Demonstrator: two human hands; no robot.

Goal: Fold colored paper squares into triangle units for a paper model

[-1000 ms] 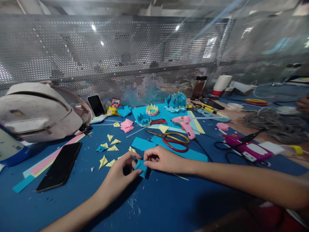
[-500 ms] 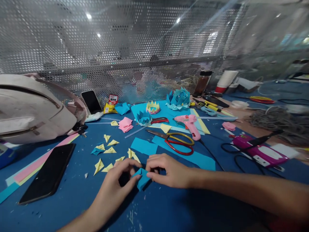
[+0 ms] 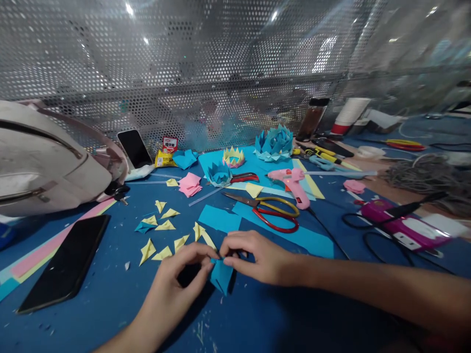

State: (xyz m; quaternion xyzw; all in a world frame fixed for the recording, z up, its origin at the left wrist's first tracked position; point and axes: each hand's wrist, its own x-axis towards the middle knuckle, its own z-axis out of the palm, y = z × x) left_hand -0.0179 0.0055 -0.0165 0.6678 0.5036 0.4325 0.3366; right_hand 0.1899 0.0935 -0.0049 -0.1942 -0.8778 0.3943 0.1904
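Note:
Between both hands is a small piece of folded blue paper (image 3: 221, 275), creased and tilted up off the table. My left hand (image 3: 187, 274) pinches its left upper edge between thumb and fingers. Opposite it, my right hand (image 3: 253, 257) grips the upper right edge, fingertips close to those of the left. Several small folded yellow paper pieces (image 3: 165, 225) lie just beyond my left hand, with one blue folded piece (image 3: 144, 226) among them. Past my right hand are flat blue paper strips (image 3: 279, 230) and scissors (image 3: 274, 213) with red and yellow handles.
A pink glue gun (image 3: 292, 184) lies behind the scissors. Farther back stand a blue paper lotus (image 3: 274, 143) and a yellow paper ring (image 3: 233, 157). At left are a black phone (image 3: 66, 264) and a pale backpack (image 3: 51, 162); at right, a magenta power strip (image 3: 405, 225) with cables.
The folded blue paper has turned from lying nearly flat to a more upright tilt, its point now toward me. My fingertips have come closer together along its upper edge. The view has shifted slightly.

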